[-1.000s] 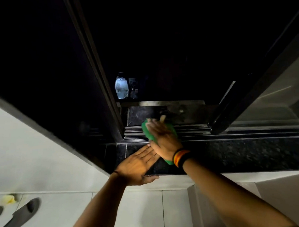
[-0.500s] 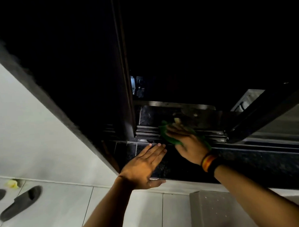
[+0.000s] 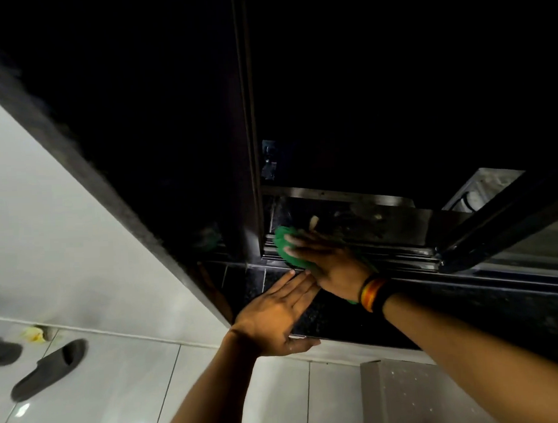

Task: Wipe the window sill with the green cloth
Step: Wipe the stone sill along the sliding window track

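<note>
2 hands: right hand (image 3: 332, 262) presses 1 green cloth (image 3: 284, 243) flat; left hand (image 3: 275, 310) spread on sill (image 3: 467, 308).

The single camera on my head looks forward and down, close over my two forearms, at the dark speckled stone window sill (image 3: 467, 302) and white tiled floor (image 3: 119, 394) below.
</note>
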`<control>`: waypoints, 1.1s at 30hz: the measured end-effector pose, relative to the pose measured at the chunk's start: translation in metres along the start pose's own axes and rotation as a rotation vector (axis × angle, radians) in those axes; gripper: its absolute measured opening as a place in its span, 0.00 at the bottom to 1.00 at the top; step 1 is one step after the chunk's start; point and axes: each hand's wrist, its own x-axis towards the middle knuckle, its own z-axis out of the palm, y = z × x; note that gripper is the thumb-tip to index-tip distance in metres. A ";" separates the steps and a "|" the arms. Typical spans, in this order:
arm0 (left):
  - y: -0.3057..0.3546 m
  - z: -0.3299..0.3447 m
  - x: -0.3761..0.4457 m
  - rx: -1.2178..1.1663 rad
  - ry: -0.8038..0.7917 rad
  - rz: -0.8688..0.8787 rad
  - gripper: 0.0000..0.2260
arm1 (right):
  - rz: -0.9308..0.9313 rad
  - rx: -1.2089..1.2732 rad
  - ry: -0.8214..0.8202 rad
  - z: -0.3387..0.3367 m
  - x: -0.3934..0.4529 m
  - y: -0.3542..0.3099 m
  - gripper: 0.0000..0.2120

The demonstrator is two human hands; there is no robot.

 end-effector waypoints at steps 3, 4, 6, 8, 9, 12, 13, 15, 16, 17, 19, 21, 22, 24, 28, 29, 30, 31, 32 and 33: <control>0.003 -0.003 -0.001 -0.014 0.023 -0.005 0.43 | -0.012 0.058 -0.067 0.005 0.027 -0.016 0.28; 0.003 -0.004 -0.001 -0.012 0.034 0.000 0.43 | -0.035 0.061 -0.086 0.002 0.026 -0.012 0.27; 0.003 -0.002 -0.001 -0.016 0.046 0.018 0.43 | -0.091 0.066 -0.070 -0.005 0.012 0.002 0.25; 0.000 0.001 -0.001 -0.021 0.046 0.028 0.44 | -0.079 0.083 -0.015 -0.007 -0.005 0.016 0.23; 0.000 0.003 0.000 -0.023 0.045 0.027 0.44 | -0.056 0.087 0.005 -0.007 -0.009 0.017 0.23; -0.002 0.005 0.001 -0.011 0.055 0.023 0.43 | -0.030 0.074 -0.003 0.002 0.009 -0.004 0.26; 0.000 0.004 0.001 -0.013 0.052 0.022 0.42 | -0.021 0.067 -0.009 0.003 0.017 -0.014 0.27; 0.000 0.004 0.000 -0.031 0.043 0.001 0.42 | 0.025 0.086 -0.019 0.003 0.031 -0.030 0.28; 0.001 0.004 -0.001 -0.029 0.032 -0.001 0.42 | 0.047 0.100 -0.023 0.000 0.031 -0.034 0.28; 0.000 0.004 -0.002 -0.022 0.020 -0.004 0.42 | 0.056 0.118 -0.020 -0.002 0.027 -0.036 0.28; -0.002 0.006 -0.002 -0.012 0.019 -0.009 0.43 | 0.086 0.152 0.034 -0.008 0.002 -0.032 0.27; -0.002 0.005 -0.001 -0.023 0.016 0.002 0.44 | 0.157 0.158 0.127 -0.010 -0.043 -0.025 0.28; -0.003 0.004 0.000 -0.031 0.027 0.010 0.44 | 0.186 0.149 0.136 -0.010 -0.070 -0.022 0.29; -0.002 0.001 0.000 -0.038 0.034 0.030 0.44 | 0.270 0.145 0.126 -0.008 -0.132 -0.007 0.31; 0.000 0.000 0.000 -0.032 0.018 0.033 0.44 | 0.636 0.077 0.257 -0.020 -0.236 0.027 0.34; -0.001 0.000 -0.001 -0.032 0.014 0.029 0.44 | 0.700 0.059 0.274 -0.024 -0.255 0.031 0.34; -0.002 -0.001 -0.002 -0.032 0.009 0.027 0.44 | 0.742 0.059 0.281 -0.027 -0.272 0.033 0.33; -0.001 -0.002 -0.001 -0.030 0.004 0.030 0.44 | 0.776 0.062 0.282 -0.031 -0.289 0.036 0.33; 0.000 -0.003 -0.001 -0.028 0.003 0.035 0.44 | 0.815 0.071 0.284 -0.034 -0.304 0.041 0.33; 0.001 -0.003 -0.001 -0.028 0.004 0.043 0.43 | 0.862 0.073 0.295 -0.038 -0.319 0.049 0.33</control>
